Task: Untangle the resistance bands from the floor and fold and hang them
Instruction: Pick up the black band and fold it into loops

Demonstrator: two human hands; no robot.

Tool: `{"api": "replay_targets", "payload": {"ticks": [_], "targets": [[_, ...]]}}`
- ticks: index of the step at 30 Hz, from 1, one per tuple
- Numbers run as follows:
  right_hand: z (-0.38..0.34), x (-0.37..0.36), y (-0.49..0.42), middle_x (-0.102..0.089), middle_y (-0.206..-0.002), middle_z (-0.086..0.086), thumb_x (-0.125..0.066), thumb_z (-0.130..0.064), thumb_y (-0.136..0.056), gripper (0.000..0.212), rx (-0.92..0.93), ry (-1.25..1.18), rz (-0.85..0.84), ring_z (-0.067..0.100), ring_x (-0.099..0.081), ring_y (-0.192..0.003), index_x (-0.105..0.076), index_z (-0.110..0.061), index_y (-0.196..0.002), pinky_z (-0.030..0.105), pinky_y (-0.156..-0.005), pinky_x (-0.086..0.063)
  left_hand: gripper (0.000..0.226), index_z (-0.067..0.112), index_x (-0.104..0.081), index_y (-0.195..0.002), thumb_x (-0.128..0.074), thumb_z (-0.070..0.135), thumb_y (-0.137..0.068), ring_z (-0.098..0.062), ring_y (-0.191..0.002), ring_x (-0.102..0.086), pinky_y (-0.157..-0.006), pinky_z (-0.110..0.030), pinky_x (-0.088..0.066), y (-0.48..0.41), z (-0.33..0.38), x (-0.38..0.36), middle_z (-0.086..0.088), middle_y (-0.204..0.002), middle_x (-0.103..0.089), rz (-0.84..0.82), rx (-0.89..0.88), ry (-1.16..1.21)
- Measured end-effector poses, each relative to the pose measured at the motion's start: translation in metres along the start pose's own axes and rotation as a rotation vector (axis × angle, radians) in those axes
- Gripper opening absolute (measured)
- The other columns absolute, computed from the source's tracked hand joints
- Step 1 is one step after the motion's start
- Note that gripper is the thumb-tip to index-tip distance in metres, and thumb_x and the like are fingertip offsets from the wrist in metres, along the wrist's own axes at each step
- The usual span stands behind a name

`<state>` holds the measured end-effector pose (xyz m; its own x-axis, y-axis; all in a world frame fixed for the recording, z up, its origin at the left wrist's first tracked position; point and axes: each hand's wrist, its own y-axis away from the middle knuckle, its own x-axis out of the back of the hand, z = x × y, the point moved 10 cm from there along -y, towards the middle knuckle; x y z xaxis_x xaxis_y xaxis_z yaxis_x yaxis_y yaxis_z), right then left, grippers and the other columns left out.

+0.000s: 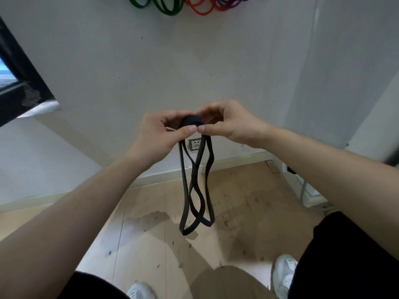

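both hands pinch the gathered top of the black band (197,186): left hand (160,134) and right hand (228,123) meet thumb to thumb, fingers curled round the bunched part. its loops hang down in front of the white wall (129,72) (twisted over each other) above the wooden floor (248,201). green bands (162,6), orange bands (199,7) and purple bands (230,2) hang on the wall above.
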<state>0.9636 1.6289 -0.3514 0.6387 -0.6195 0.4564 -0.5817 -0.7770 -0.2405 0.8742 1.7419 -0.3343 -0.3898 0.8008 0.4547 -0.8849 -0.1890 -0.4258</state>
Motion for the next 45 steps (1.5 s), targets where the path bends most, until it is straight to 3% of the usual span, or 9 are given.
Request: {"api": "replay_targets", "payload": {"ticks": [4, 10, 14, 20, 23, 27, 31, 34, 45], "targets": [[-0.012, 0.0, -0.003, -0.074, -0.095, 0.001, -0.074, -0.01, -0.09, 0.018, 0.054, 0.046, 0.062, 0.005, -0.069, -0.089, -0.072, -0.009, -0.108, 0.017, -0.081, -0.053, 0.037, 0.016, -0.071, -0.115, -0.084, 0.017, -0.08, -0.007, -0.088, -0.073, -0.081, -0.022, -0.057, -0.002, -0.011, 0.014, 0.004, -0.095, -0.077, 0.071, 0.061, 0.002], [-0.021, 0.003, -0.003, -0.073, -0.1, 0.004, -0.073, -0.012, -0.091, 0.019, 0.084, 0.024, 0.109, 0.014, -0.07, -0.095, -0.069, -0.013, -0.109, 0.027, -0.087, -0.056, 0.022, 0.016, -0.076, -0.1, -0.083, 0.016, -0.079, -0.009, -0.086, -0.074, -0.079, -0.018, -0.055, 0.004, -0.025, 0.011, 0.003, -0.091, -0.078, 0.016, 0.148, 0.062], [-0.031, 0.001, 0.001, -0.073, -0.103, -0.001, -0.076, -0.018, -0.089, 0.025, 0.115, 0.145, 0.038, 0.01, -0.069, -0.095, -0.069, -0.013, -0.113, 0.025, -0.088, -0.056, 0.023, 0.017, -0.077, -0.101, -0.084, 0.018, -0.078, -0.013, -0.089, -0.075, -0.083, -0.022, -0.057, 0.004, -0.016, 0.014, 0.003, -0.092, -0.079, 0.038, 0.096, 0.106], [-0.032, -0.008, 0.004, -0.073, -0.09, -0.009, -0.077, -0.016, -0.088, 0.022, 0.115, 0.277, -0.058, 0.001, -0.068, -0.085, -0.075, -0.013, -0.11, 0.011, -0.072, -0.049, 0.021, 0.023, -0.077, -0.093, -0.085, 0.017, -0.075, -0.011, -0.081, -0.075, -0.075, -0.02, -0.056, 0.006, -0.013, 0.001, 0.006, -0.084, -0.079, -0.043, 0.08, 0.071], [-0.03, -0.003, 0.005, -0.074, -0.091, -0.005, -0.078, -0.018, -0.087, 0.022, 0.091, 0.27, -0.085, 0.005, -0.07, -0.087, -0.075, -0.012, -0.108, 0.015, -0.073, -0.053, 0.024, 0.017, -0.077, -0.098, -0.084, 0.013, -0.076, -0.011, -0.08, -0.076, -0.074, -0.02, -0.057, 0.007, -0.01, -0.002, 0.003, -0.087, -0.078, -0.065, 0.07, 0.054], [-0.028, 0.002, 0.006, -0.075, -0.09, 0.003, -0.074, -0.013, -0.09, 0.018, 0.072, 0.116, -0.065, 0.01, -0.071, -0.079, -0.073, -0.008, -0.107, 0.03, -0.075, -0.061, 0.026, 0.017, -0.076, -0.1, -0.084, 0.017, -0.076, -0.013, -0.084, -0.075, -0.077, -0.023, -0.058, 0.008, -0.011, -0.005, -0.001, -0.09, -0.078, -0.061, 0.083, 0.1], [-0.034, 0.016, 0.009, -0.073, -0.101, 0.02, -0.073, -0.008, -0.089, 0.02, 0.102, -0.066, 0.001, 0.028, -0.072, -0.091, -0.07, -0.007, -0.109, 0.038, -0.08, -0.061, 0.046, 0.023, -0.07, -0.109, -0.085, 0.034, -0.067, -0.012, -0.096, -0.074, -0.088, -0.033, -0.059, 0.019, -0.024, -0.019, 0.002, -0.1, -0.077, -0.123, 0.16, 0.121], [-0.037, 0.024, 0.011, -0.068, -0.105, 0.028, -0.075, -0.014, -0.081, 0.025, 0.117, -0.252, 0.028, 0.034, -0.067, -0.094, -0.068, -0.007, -0.105, 0.038, -0.078, -0.06, 0.053, 0.023, -0.066, -0.117, -0.088, 0.03, -0.07, -0.009, -0.101, -0.071, -0.094, -0.034, -0.057, 0.024, -0.037, -0.038, 0.003, -0.107, -0.075, -0.173, 0.223, 0.105], [-0.028, 0.05, 0.016, -0.072, -0.1, 0.01, -0.064, -0.001, -0.089, 0.017, 0.092, -0.683, 0.107, 0.022, -0.069, -0.098, -0.063, -0.005, -0.105, 0.042, -0.084, -0.059, 0.016, 0.015, -0.072, -0.099, -0.077, 0.01, -0.085, -0.016, -0.097, -0.072, -0.089, -0.027, -0.057, 0.024, -0.05, -0.075, -0.003, -0.099, -0.075, -0.168, 0.295, 0.205]]}}
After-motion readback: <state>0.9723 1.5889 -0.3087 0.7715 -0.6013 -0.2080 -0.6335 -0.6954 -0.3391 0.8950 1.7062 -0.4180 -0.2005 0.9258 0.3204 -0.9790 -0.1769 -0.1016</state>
